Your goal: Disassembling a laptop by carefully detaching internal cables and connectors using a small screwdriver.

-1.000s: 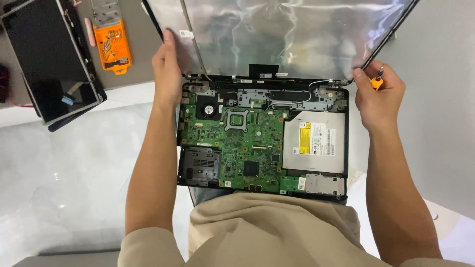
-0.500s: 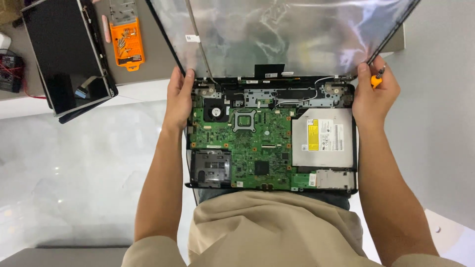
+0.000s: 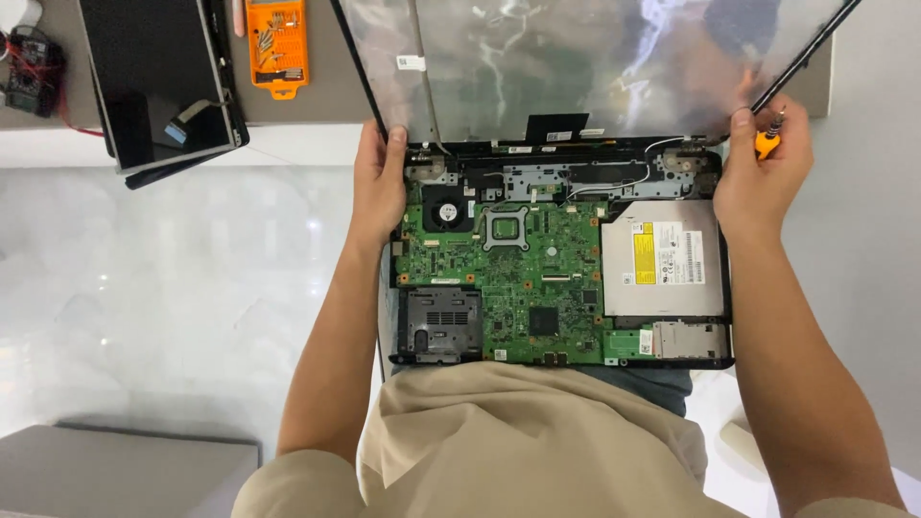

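An opened laptop base (image 3: 710, 363) rests on my lap, its green motherboard (image 3: 518, 278) and silver optical drive (image 3: 662, 257) exposed. The silvery inside of the screen lid (image 3: 576, 67) stands up behind it. My left hand (image 3: 379, 187) grips the lid's lower left corner beside the fan. My right hand (image 3: 758, 177) grips the lid's lower right corner by the hinge while also holding an orange-handled screwdriver (image 3: 766, 144).
A detached black screen panel (image 3: 158, 82) lies on the grey desk at upper left, beside an orange screwdriver bit set (image 3: 275, 48). A small device with red wires (image 3: 34, 72) sits at far left. White glossy floor lies below, with a grey box (image 3: 125, 475) at lower left.
My left hand has slid down from the lid's left edge to its lower corner. The view has shifted, so the laptop sits more to the right in the picture.
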